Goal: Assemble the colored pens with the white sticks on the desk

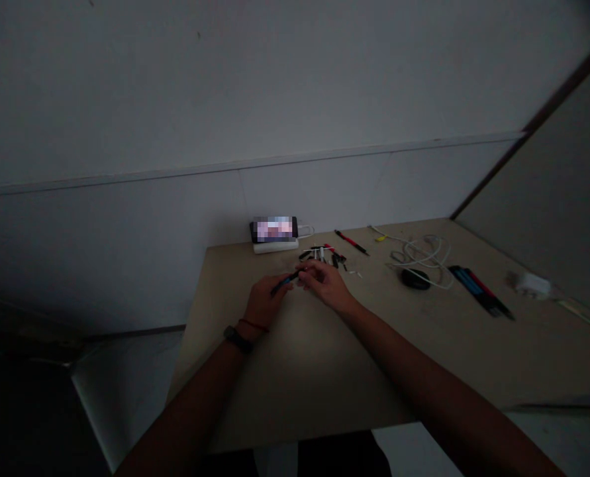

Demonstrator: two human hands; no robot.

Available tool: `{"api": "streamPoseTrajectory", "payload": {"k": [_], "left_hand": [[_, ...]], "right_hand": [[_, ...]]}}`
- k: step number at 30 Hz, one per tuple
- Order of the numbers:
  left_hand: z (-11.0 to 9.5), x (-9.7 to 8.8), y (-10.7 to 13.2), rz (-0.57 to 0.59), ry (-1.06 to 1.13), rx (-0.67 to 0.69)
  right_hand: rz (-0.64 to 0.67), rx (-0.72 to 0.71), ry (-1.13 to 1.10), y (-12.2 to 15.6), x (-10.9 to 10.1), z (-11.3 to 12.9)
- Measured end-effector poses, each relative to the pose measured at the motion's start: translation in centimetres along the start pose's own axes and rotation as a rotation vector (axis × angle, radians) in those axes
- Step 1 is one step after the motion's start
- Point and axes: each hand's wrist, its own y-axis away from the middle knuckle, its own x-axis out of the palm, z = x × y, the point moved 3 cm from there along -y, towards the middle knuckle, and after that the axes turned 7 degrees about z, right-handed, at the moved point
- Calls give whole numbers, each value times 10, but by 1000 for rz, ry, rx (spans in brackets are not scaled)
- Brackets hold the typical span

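The left hand [263,305] and right hand [324,285] gripped a slim dark pen [285,282], apparently light, stiff and best held by its narrow barrel, over the table [314,371], near scattered pen parts [322,257].

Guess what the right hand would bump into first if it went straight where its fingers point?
Probably the dark pen held in the left hand. The right hand's fingertips point at it and sit very close, though depth is hard to judge here.
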Motion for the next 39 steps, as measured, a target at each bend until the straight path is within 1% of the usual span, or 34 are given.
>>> {"api": "streamPoseTrajectory", "payload": {"k": [8,13,15,19,22,25,28,32,35,39], "left_hand": [[-1,0,-1,22,-49,29],[-2,-1,-2,16,-43,22],[-2,-1,-2,19,-41,31],[-1,0,-1,49,-88,59],[-1,1,-2,75,-148,93],[-3,0,-2,88,-209,125],[-3,-3,-3,53,-241,131],[0,-7,-5,-7,-227,120],[2,-7,-6,-14,-234,107],[2,-7,-4,-19,-300,85]], "right_hand": [[-55,1,179,-1,-4,-4],[5,-28,181,1,-1,0],[0,-22,196,1,0,2],[-51,-20,316,2,-1,1],[-27,-26,421,1,-1,-1],[1,-18,477,2,-1,-3],[8,-24,474,3,0,-1],[40,-78,452,5,4,5],[23,-101,478,5,5,6],[7,-86,498,5,6,2]]}}
